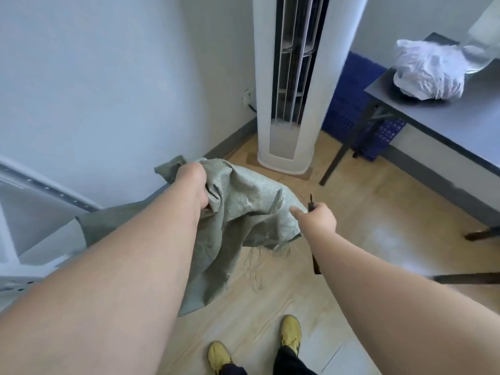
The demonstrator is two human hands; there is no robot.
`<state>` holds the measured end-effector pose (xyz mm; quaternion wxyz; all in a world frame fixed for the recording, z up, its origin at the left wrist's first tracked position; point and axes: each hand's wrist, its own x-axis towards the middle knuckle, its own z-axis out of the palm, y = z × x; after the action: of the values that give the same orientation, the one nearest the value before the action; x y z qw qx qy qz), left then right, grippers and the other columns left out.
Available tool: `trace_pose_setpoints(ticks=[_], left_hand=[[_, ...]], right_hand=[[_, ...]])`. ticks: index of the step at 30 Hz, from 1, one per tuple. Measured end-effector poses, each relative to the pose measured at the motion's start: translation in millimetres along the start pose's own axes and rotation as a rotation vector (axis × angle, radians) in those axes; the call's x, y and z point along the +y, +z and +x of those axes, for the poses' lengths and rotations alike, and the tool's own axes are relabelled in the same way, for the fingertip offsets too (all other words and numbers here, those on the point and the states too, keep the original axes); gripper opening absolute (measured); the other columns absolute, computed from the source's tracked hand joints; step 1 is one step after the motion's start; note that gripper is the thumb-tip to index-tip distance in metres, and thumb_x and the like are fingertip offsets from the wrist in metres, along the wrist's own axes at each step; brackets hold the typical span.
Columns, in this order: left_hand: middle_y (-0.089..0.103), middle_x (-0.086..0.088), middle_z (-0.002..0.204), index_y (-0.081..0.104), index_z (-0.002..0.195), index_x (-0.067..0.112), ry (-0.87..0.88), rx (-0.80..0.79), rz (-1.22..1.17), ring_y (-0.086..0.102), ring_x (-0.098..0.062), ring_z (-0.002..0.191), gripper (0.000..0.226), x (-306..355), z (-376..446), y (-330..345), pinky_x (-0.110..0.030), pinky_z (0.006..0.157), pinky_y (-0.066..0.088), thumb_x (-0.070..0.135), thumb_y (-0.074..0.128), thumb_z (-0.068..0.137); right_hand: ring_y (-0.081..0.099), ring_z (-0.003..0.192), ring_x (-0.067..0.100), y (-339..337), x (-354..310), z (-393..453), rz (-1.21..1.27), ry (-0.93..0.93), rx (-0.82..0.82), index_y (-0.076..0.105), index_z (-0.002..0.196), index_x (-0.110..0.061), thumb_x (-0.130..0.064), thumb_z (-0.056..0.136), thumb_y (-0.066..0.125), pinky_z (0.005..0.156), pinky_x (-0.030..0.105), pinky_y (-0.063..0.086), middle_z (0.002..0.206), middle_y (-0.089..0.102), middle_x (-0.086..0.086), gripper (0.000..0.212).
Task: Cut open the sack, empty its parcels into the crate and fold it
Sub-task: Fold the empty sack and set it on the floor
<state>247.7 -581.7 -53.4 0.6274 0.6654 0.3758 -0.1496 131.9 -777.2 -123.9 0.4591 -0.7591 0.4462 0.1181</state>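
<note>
- While our left hand (192,177) bunches the upper edge of the grey-green woven sack (243,212) in a closed fist, the cloth hangs slack above the wooden floor (359,212), creased into soft folds
- The sack's weave is coarse and plasticky, and loose threads (255,269) trail from its frayed lower edge
- Our right hand (320,217) is curled round a slim dark tool (311,203) whose tip sticks up past the knuckles; we cannot tell whether it is a knife or scissors, and its thumb touches the sack's right-hand fold
- We cannot tell whether anything is left inside the sack; it looks limp and flat
- A blue perforated plastic crate (351,104) stands on the floor behind the tall white tower air conditioner (289,77), partly under the grey table (460,117); its contents are hidden from us
- On the table sits a crumpled white plastic bag (428,70), bulging and knotted at the top
- Our yellow shoes (290,332) stand on the pale floorboards below
</note>
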Motion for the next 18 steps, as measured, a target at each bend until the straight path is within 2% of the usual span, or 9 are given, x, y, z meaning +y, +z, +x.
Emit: trace_pose_setpoints(ticks=[2,3,7,9,11,13,15,17,18], left_hand=[[0.067,-0.013,0.097,0.066,0.093,0.009,-0.085,-0.028,-0.083,0.066,-0.027,0.085,0.026,6,-3,-4,-0.039,0.080,0.055,0.012,0.040,0.098],[0.069,-0.013,0.094,0.067,0.087,0.009,-0.101,-0.033,-0.119,0.066,-0.027,0.080,0.028,9,-4,-6,-0.040,0.079,0.056,0.010,0.041,0.096],[0.068,-0.013,0.116,0.068,0.116,0.007,-0.157,-0.080,-0.267,0.066,-0.029,0.105,0.037,20,-1,-21,-0.045,0.090,0.054,0.006,0.042,0.091],[0.068,-0.015,0.115,0.067,0.120,0.007,-0.184,-0.054,-0.367,0.065,-0.030,0.106,0.040,29,-4,-29,-0.045,0.090,0.053,0.005,0.041,0.090],[0.069,-0.016,0.109,0.069,0.117,0.008,-0.167,-0.014,-0.418,0.065,-0.030,0.100,0.040,37,-7,-37,-0.045,0.086,0.054,0.004,0.039,0.090],[0.071,-0.014,0.102,0.071,0.107,0.007,-0.152,0.010,-0.406,0.067,-0.028,0.094,0.033,39,-8,-47,-0.044,0.082,0.056,0.005,0.043,0.090],[0.070,-0.011,0.093,0.069,0.092,0.006,-0.097,0.019,-0.304,0.067,-0.025,0.085,0.022,37,1,-67,-0.040,0.074,0.057,0.010,0.047,0.091],[0.069,-0.011,0.100,0.067,0.095,0.009,-0.037,0.125,-0.106,0.066,-0.026,0.085,0.020,32,17,-99,-0.037,0.066,0.055,0.019,0.051,0.090],[0.067,-0.013,0.111,0.066,0.107,0.009,-0.003,0.230,0.021,0.066,-0.029,0.094,0.027,27,26,-118,-0.040,0.070,0.055,0.023,0.053,0.088]], right_hand=[[0.062,0.089,0.025,11,14,-1,0.027,0.165,-0.113,0.056,0.112,-0.017,-0.051,0.078,0.070,0.073,0.030,0.046,0.103,0.064,0.007,0.050],[0.062,0.080,0.025,17,15,-2,0.039,0.228,-0.154,0.056,0.101,-0.017,-0.056,0.073,0.070,0.073,0.030,0.050,0.093,0.064,0.007,0.050],[0.057,0.056,0.023,29,11,4,0.165,0.356,-0.246,0.054,0.085,-0.009,-0.060,0.067,0.071,0.067,0.031,0.053,0.061,0.061,0.005,0.057],[0.050,0.050,0.020,29,9,3,0.325,0.428,-0.260,0.053,0.073,-0.008,-0.053,0.072,0.076,0.066,0.031,0.048,0.051,0.054,0.004,0.050],[0.047,0.050,0.017,29,7,0,0.520,0.461,-0.290,0.053,0.072,-0.010,-0.045,0.075,0.078,0.065,0.030,0.046,0.052,0.052,0.003,0.043],[0.046,0.049,0.013,27,-8,-3,0.716,0.409,-0.342,0.056,0.086,-0.011,-0.032,0.079,0.078,0.059,0.026,0.046,0.059,0.052,0.002,0.031],[0.049,0.050,0.013,24,-30,4,0.720,0.281,-0.320,0.059,0.099,-0.014,-0.027,0.083,0.075,0.058,0.027,0.050,0.065,0.055,0.003,0.026],[0.060,0.064,0.019,15,-49,15,0.489,0.106,-0.189,0.063,0.104,-0.014,-0.034,0.084,0.071,0.074,0.033,0.056,0.075,0.060,0.003,0.029],[0.063,0.077,0.023,7,-55,20,0.329,0.023,-0.098,0.062,0.103,-0.014,-0.038,0.085,0.068,0.081,0.035,0.054,0.084,0.061,0.002,0.031]])
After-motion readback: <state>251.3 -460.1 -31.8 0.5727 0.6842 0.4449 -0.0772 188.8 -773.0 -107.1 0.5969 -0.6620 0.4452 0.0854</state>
